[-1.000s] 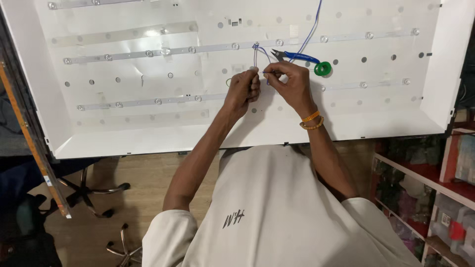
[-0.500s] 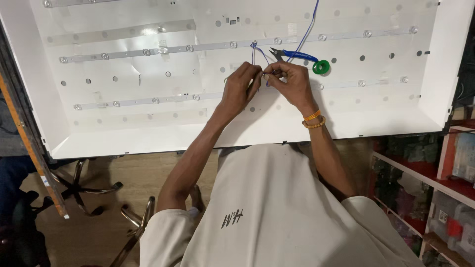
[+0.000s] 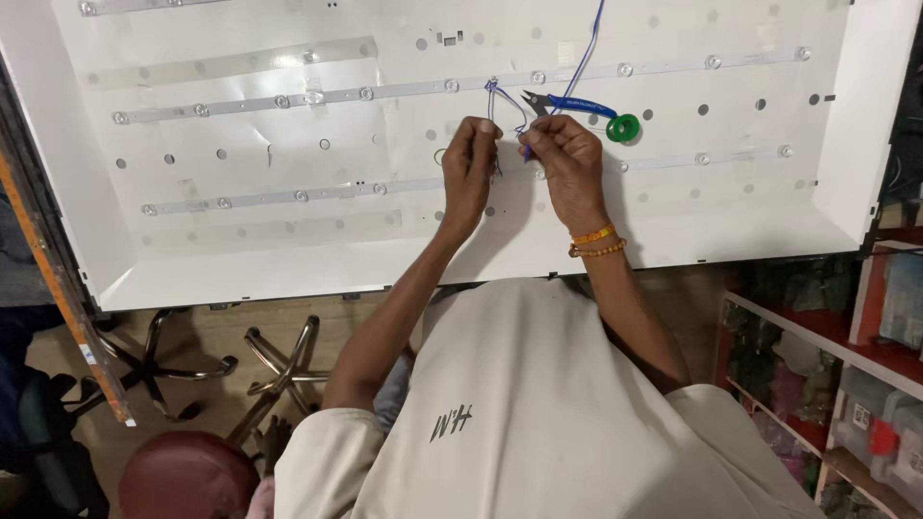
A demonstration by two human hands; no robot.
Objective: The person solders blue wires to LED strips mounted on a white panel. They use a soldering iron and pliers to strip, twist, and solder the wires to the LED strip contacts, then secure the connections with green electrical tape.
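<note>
Both my hands are raised over a big white backlight panel [image 3: 288,240] with long strips of small round lenses. My left hand [image 3: 468,163] pinches a thin blue-white wire [image 3: 497,96] that loops up to an upper strip [image 3: 404,91]. My right hand [image 3: 567,159] pinches the same wire's other end close beside it. Blue-handled cutters [image 3: 567,103] lie on the panel just above my right hand, next to a green ring of tape [image 3: 623,127]. A blue cable [image 3: 588,38] runs up from there.
A lower lens strip [image 3: 288,195] crosses the panel under my hands. Below the panel stand metal stool legs [image 3: 279,360] and a maroon stool seat [image 3: 183,478]. Shelves with boxes [image 3: 856,384] sit at the right. An orange-edged bar [image 3: 58,288] leans at the left.
The view has shifted a little, so the stools below show more. My hands stay together on the wire, in nearly the same spot on the panel.
</note>
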